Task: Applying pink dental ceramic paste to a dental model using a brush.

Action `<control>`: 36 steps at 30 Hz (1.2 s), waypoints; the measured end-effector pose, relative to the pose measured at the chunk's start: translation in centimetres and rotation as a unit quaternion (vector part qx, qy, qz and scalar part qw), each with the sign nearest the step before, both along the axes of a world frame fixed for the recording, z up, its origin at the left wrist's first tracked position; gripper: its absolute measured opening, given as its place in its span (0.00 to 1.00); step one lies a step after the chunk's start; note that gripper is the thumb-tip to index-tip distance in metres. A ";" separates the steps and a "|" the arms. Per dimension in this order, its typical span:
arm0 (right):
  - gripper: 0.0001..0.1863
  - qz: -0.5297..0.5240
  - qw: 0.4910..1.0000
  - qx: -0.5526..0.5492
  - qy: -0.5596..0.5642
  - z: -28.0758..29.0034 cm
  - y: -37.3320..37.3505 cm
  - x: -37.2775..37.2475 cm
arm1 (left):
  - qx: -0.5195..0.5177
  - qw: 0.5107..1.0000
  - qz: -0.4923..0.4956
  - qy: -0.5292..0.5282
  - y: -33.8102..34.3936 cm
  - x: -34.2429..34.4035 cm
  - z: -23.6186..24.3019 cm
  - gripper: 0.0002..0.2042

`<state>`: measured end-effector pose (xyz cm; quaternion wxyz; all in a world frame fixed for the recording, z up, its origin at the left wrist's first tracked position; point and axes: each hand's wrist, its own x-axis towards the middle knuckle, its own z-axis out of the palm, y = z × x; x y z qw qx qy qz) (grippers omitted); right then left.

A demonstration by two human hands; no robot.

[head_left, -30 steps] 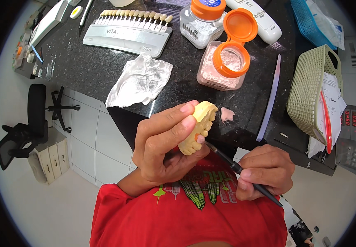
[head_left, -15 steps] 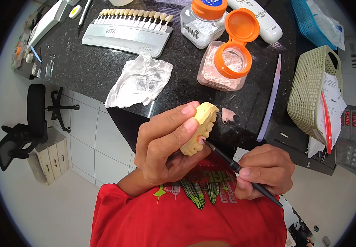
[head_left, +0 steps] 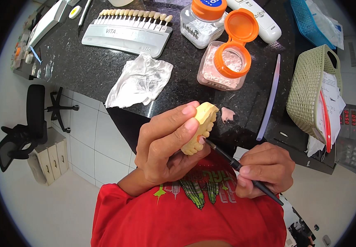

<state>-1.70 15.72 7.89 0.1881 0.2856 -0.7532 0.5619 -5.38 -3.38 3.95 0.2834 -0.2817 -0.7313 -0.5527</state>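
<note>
My left hand (head_left: 167, 142) grips a yellow plaster dental model (head_left: 206, 113), a row of teeth along its right side. An orange-pink patch (head_left: 200, 139) shows in a gap between the teeth. Between the thumb and fingers of my right hand (head_left: 266, 168) is a thin black-handled brush (head_left: 231, 160), slanting down to the right. Its tip meets the model at the patch. On the counter just beyond the model lies a small flat pink scrap (head_left: 227, 115). Farther back stands an open jar of pale pink powder (head_left: 221, 68) with its orange flip lid raised.
A crumpled white tissue (head_left: 140, 81) lies on the black counter (head_left: 75, 57), below a tooth shade guide (head_left: 128, 37). Behind the open jar are a lidded jar (head_left: 202, 26) and a white remote (head_left: 260, 20). A purple strip (head_left: 270, 99) and woven basket (head_left: 309, 90) are at the right.
The brush has shifted very slightly, its tip still at the orange-pink patch. Both hands hold nearly the same position.
</note>
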 end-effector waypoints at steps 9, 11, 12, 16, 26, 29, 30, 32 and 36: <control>0.15 -0.017 1.000 -0.003 0.000 -0.1 -0.2 0.1 | -0.005 1.000 -0.003 0.001 -0.1 -0.1 0.0 0.25; 0.14 -0.011 1.000 -0.012 -0.001 -0.1 0.0 0.1 | -0.003 1.000 -0.006 -0.001 -0.1 0.0 -0.1 0.25; 0.14 -0.004 1.000 -0.020 -0.001 -0.2 0.1 0.1 | -0.010 1.000 -0.004 -0.001 -0.2 0.0 0.0 0.25; 0.13 0.009 1.000 -0.017 0.000 -0.1 0.1 0.1 | -0.011 1.000 -0.001 -0.004 -0.1 0.1 0.0 0.26; 0.13 0.001 1.000 -0.004 0.005 -0.2 0.1 0.1 | -0.018 1.000 -0.007 0.001 -0.2 0.0 0.0 0.25; 0.13 0.005 1.000 -0.004 0.005 -0.2 0.1 0.1 | -0.013 1.000 -0.003 0.005 0.0 -0.1 -0.1 0.25; 0.13 0.000 1.000 -0.001 0.006 -0.3 0.0 0.1 | -0.014 1.000 -0.002 0.006 0.0 -0.1 0.0 0.24; 0.13 0.003 1.000 -0.003 0.007 -0.2 0.1 0.0 | -0.015 1.000 -0.001 0.008 0.0 -0.1 0.0 0.24; 0.12 0.015 1.000 -0.009 0.007 -0.2 0.2 0.1 | -0.016 1.000 0.003 0.003 0.1 0.0 0.2 0.24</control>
